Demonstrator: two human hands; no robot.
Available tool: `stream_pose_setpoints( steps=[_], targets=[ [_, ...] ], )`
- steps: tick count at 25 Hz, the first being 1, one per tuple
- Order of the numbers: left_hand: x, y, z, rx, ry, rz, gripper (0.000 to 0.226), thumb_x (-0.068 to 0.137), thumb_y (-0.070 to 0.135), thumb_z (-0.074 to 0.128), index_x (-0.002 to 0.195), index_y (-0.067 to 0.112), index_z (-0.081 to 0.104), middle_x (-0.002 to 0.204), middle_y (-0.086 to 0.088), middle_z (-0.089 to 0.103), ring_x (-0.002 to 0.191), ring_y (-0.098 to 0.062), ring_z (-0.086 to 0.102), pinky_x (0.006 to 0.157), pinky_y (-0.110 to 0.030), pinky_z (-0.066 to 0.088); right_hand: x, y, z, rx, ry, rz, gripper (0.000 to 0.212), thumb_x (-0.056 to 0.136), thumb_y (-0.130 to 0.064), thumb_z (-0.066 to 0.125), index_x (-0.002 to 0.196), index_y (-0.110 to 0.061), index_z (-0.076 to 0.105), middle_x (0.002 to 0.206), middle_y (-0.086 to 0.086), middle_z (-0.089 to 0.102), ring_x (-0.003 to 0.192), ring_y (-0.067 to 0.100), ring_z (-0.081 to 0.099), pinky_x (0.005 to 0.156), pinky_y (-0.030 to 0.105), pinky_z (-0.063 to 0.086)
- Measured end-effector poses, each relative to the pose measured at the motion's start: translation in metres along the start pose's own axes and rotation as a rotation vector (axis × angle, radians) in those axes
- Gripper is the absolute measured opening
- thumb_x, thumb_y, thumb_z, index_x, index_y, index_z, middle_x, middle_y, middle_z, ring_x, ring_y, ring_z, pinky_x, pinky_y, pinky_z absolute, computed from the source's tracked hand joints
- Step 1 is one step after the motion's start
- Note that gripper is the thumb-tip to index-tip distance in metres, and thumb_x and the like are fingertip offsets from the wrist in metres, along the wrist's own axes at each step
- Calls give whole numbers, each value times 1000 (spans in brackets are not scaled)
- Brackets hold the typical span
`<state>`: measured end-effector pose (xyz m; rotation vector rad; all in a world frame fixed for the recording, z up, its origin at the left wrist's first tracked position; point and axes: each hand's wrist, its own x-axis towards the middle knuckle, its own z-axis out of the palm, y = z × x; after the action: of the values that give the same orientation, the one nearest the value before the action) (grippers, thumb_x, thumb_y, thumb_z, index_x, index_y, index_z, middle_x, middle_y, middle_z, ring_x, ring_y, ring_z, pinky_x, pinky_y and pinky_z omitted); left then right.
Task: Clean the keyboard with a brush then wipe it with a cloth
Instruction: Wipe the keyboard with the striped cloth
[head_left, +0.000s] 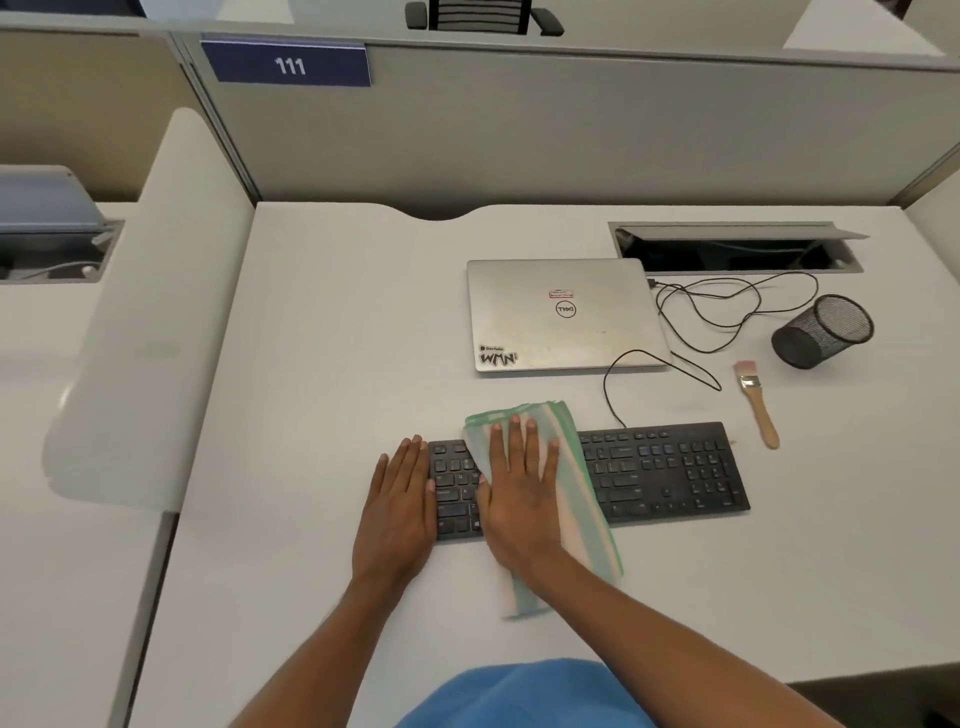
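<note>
A black keyboard (670, 470) lies across the white desk. A folded green-and-white cloth (569, 452) is draped over its left-middle part and hangs off the near edge. My right hand (519, 483) presses flat on the cloth, fingers spread. My left hand (400, 499) rests flat against the keyboard's left end, thumb on the keys, holding nothing. A wooden-handled brush (758, 402) with pale bristles lies on the desk beyond the keyboard's right end, apart from both hands.
A closed silver laptop (561, 314) sits behind the keyboard. A loose black cable (727, 306) snakes to its right. A black mesh cup (823, 330) lies tipped on its side at the far right. An open cable hatch (732, 252) is set in the desk.
</note>
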<state>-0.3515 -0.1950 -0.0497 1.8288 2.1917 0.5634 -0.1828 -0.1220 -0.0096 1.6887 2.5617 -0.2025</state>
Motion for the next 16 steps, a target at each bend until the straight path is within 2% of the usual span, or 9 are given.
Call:
stream_pose_setpoints(
  steps=[6, 13, 16],
  targets=[
    [0, 3, -5, 36, -28, 16, 60, 109, 31, 18, 163, 14, 36, 168, -4, 39, 159, -20, 27, 131, -41, 13, -2, -50, 2, -10, -24, -96, 69, 103, -37, 25, 161, -5, 6, 166, 25, -3, 154, 42, -11, 120, 64, 4],
    [-4, -1, -6, 64, -69, 24, 66, 109, 46, 13, 165, 18, 32, 171, -5, 30, 161, -19, 20, 131, -40, 10, -43, -48, 7, -49, -55, -200, 75, 101, -38, 36, 161, -6, 4, 167, 23, -7, 153, 42, -16, 121, 64, 5],
    [-5, -5, -2, 75, -58, 43, 66, 107, 45, 26, 164, 13, 33, 170, -4, 29, 160, -22, 24, 130, -40, 10, -60, -24, 9, -5, -35, -283, 77, 98, -34, 38, 162, -11, 2, 169, 16, -5, 156, 34, -10, 123, 61, 10]
  ],
)
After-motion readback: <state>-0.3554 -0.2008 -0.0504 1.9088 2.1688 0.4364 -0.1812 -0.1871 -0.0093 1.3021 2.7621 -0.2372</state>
